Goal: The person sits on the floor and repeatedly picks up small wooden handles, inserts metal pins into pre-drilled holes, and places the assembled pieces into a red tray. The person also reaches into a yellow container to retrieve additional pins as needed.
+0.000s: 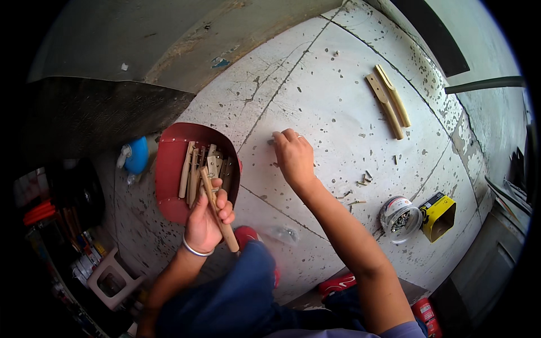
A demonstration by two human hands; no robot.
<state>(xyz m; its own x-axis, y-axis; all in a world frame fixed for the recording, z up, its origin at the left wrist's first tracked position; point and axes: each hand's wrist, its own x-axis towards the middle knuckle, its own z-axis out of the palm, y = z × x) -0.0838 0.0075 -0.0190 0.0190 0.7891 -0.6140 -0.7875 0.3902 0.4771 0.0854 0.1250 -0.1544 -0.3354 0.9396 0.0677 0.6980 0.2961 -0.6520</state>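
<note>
My left hand [205,222], with a bangle at the wrist, is closed round a wooden handle [220,217]. It holds the handle slanted at the near right side of a dark red bin [169,191]. Inside the bin lie several similar wooden handles [187,169], some with small holes. Over the speckled white floor, right of the bin, is my right hand [294,158], its fingers curled together. What its fingertips hold, if anything, I cannot make out.
Two wooden handles [389,101] lie at the far right. Loose metal pins [365,179] lie nearer, by a clear tub [401,217] of small metal parts and an open yellow box [438,217]. A clear plastic bag [283,234] and a pale stool [112,279] are nearby.
</note>
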